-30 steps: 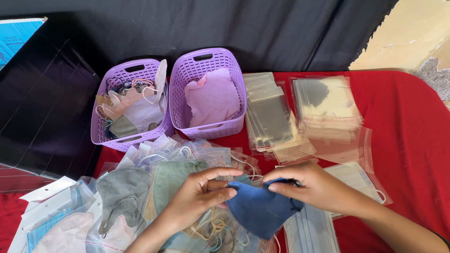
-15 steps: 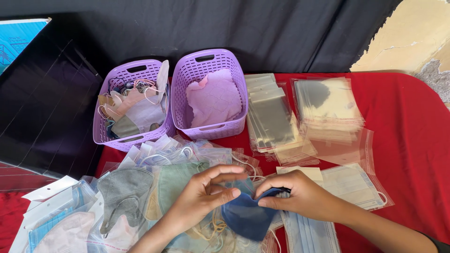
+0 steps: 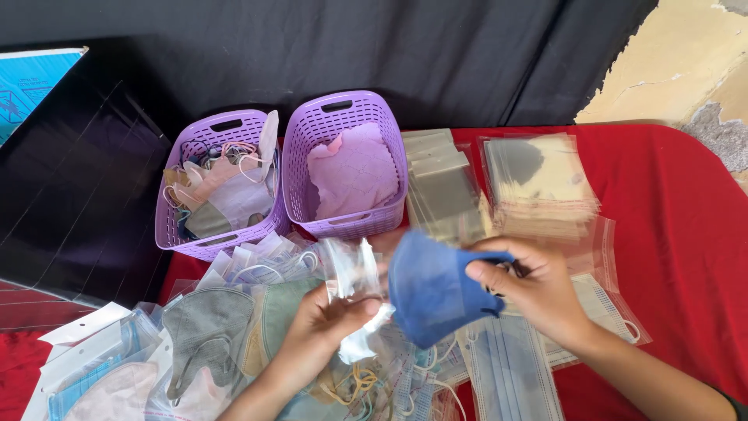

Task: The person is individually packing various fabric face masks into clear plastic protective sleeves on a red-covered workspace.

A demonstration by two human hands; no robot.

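The right hand (image 3: 538,290) pinches a folded blue fabric face mask (image 3: 432,288) by its right edge, thumb on top and fingers curled under, holding it raised above the tabletop with its broad side turned toward the left. The left hand (image 3: 323,327) grips a small clear plastic sleeve (image 3: 354,292), fingers closed around its lower part, so that the crinkled sleeve stands up just beside the mask's left edge; whether the two touch is hard to tell because both are blurred. Under the hands lies a loose heap of packed masks in clear bags (image 3: 257,312), among them a grey moulded mask (image 3: 206,331) and a greenish one, with tan elastic loops showing near the left wrist. Flat pale blue pleated masks (image 3: 510,374) lie below the right hand on the red cloth-covered tabletop (image 3: 686,257). Behind the hands stand two lilac plastic baskets side by side: the left basket (image 3: 175,222) holds a jumble of mixed masks with loops, the right basket (image 3: 300,187) holds pink quilted fabric pieces (image 3: 354,171). To the right of the baskets lie two stacks of empty clear sleeves (image 3: 541,183), one next to the other, the nearer stack partly hidden by the raised mask. At the left edge white card-headed packets (image 3: 78,343) rest on the cloth, and a black drape (image 3: 389,47) hangs behind everything.
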